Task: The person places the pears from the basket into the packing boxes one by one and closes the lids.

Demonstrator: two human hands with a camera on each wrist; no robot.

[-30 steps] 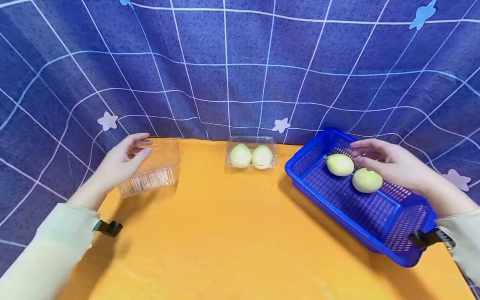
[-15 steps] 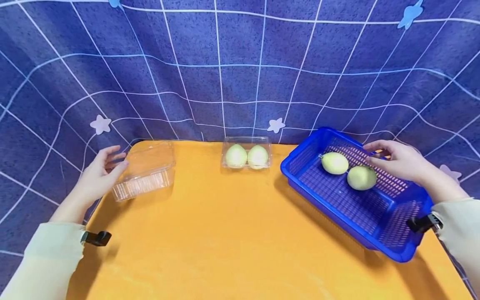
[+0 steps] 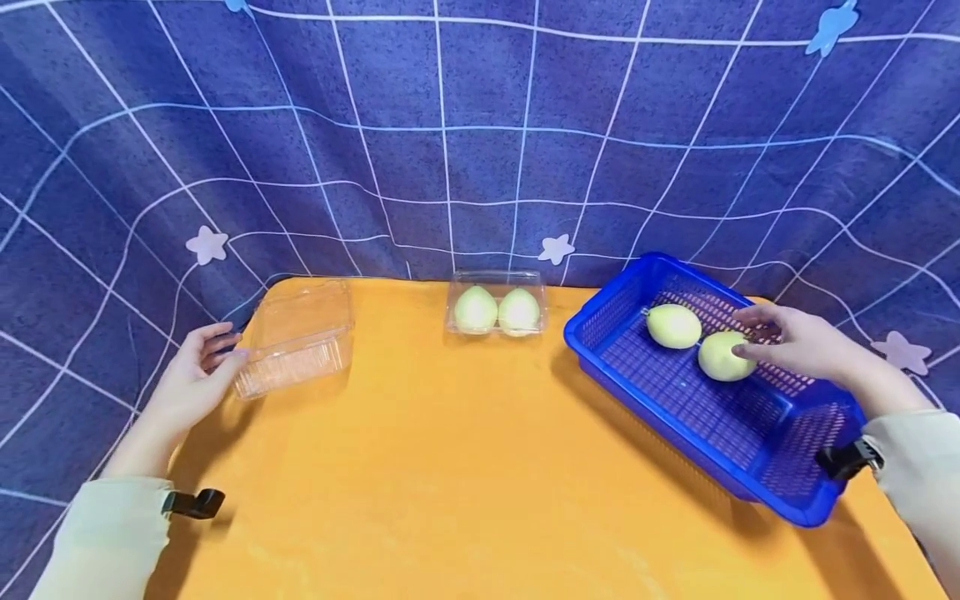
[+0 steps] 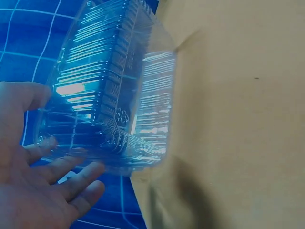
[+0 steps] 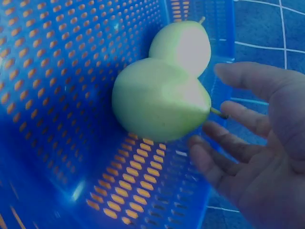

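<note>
My left hand (image 3: pixel 189 383) is at the left end of a clear plastic clamshell box (image 3: pixel 300 367), its fingers spread and loosely bent. In the left wrist view the thumb and fingertips lie close to the ribbed box (image 4: pixel 119 86); whether they touch it I cannot tell. Two pale green pears lie side by side in a blue plastic basket (image 3: pixel 675 432). My right hand (image 3: pixel 806 342) hovers over the nearer pear (image 3: pixel 724 358), fingers apart around its stem end. In the right wrist view a small gap shows between the fingers and that pear (image 5: pixel 157 102). The other pear (image 3: pixel 674 326) lies just beyond.
A second clear box (image 3: pixel 498 277) with two pears inside stands at the back middle of the orange tabletop (image 3: pixel 465 467). Behind the table hangs a blue curtain (image 3: pixel 480 150) with white grid lines and stars.
My left hand has moved left and down, from above the clear box to its left end. My right hand has come lower and closer to the nearer pear. The view has shifted slightly.
</note>
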